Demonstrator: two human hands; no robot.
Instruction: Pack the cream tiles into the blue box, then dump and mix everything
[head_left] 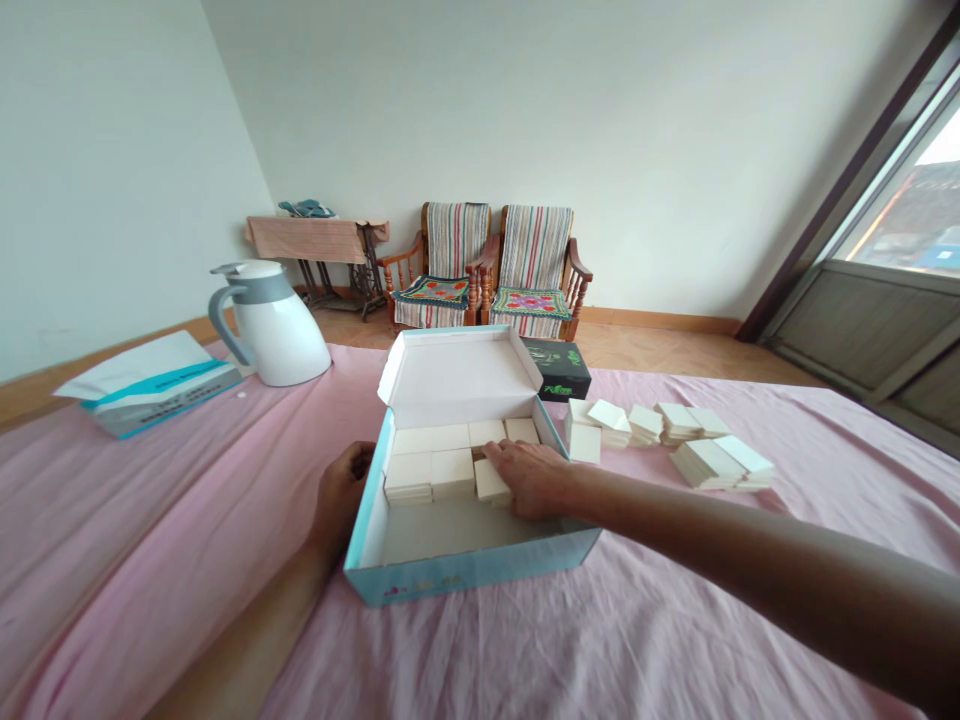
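A light blue cardboard box (pixel 472 578) stands with its lid raised at the back. Stacks of small white square cards (pixel 452 470) fill its rear part in two rows, while the front strip of its floor is bare. My right hand (pixel 529 478) reaches in from the right, its fingers closed on a stack of white cards (pixel 490 482) at the right end of the front row. That stack sits slightly askew. Outside the left wall, my left hand (pixel 346 490) is curled against the box, its fingertips partly hidden.
More white card stacks (pixel 709 463) lie on the pink cloth (pixel 660 620) to the right. Behind the box is a black box (pixel 566 370). A white and grey jug (pixel 277 335) and a tissue pack (pixel 161 385) stand at the left. Two wooden chairs (pixel 534 250) are beyond the table.
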